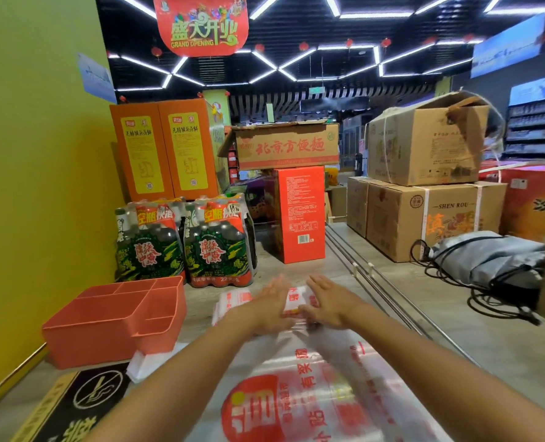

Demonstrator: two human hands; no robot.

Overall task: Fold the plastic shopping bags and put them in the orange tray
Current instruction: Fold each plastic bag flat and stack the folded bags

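Bag: nearest my camera lies a clear plastic bag (312,387) with red print, spread flat on the counter (440,314); its long axis runs from me away toward the hands, and its far end is gathered into a small folded wad.
Left hand (272,306): I see it flat, fingers straight and together, pressing down on the left side of the folded end.
Right hand (330,303): also flat, fingers straight and pointing away, pressing the right side of the fold; the thumbs of the two hands nearly meet. Neither hand is curled round anything.
Other bags: a stack (232,301) of white bags with red print lies just behind the left hand, partly hidden by it.
Tray: orange plastic tray (114,317), boxy with inner dividers, sits left of the hands, well within the counter edge; I see no bag in the compartments that face me.
White packet (150,362): a flat white bundle pokes out from under the tray's near corner.
Sign (83,400): a dark no-smoking plate lies flat at the near left.
Bottles (185,240): two shrink-wrapped packs of green bottles stand behind the tray.
Red box (299,215): upright carton beyond the hands.
Cartons (424,186): brown cardboard boxes stacked at the right.
Grey sack (491,260): soft drawstring sack with black cords, right of the metal rails (360,266).
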